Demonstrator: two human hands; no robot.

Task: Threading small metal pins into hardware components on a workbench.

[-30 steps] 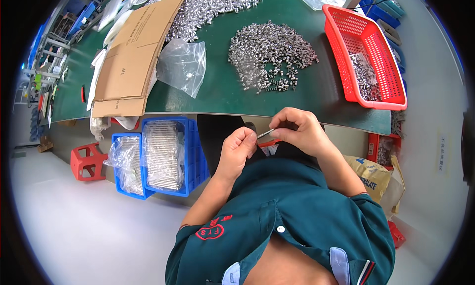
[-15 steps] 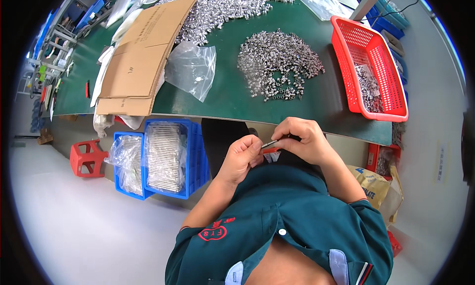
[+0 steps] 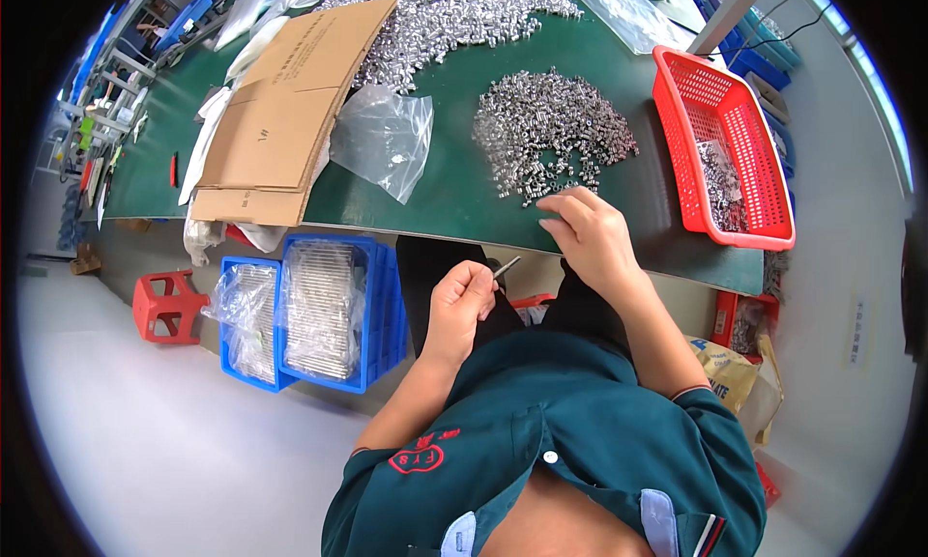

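My left hand [image 3: 464, 299] is closed around a thin metal rod [image 3: 506, 266], held in front of my lap just below the table edge. My right hand [image 3: 592, 236] reaches onto the green table [image 3: 454, 190], fingertips touching the near edge of a pile of small silver metal parts [image 3: 551, 132]. Whether it grips a part I cannot tell. A red plastic basket [image 3: 720, 142] with some metal parts stands to the right of the pile.
A larger heap of silver parts [image 3: 445, 26] lies at the back. Flattened cardboard [image 3: 280, 122] and a clear plastic bag [image 3: 382, 137] lie at left. Blue crates [image 3: 319, 311] with bagged rods and a red stool [image 3: 169, 306] stand on the floor.
My right hand let go of the rod it shared with the left hand and moved up onto the table to the parts pile. The left hand keeps the rod.
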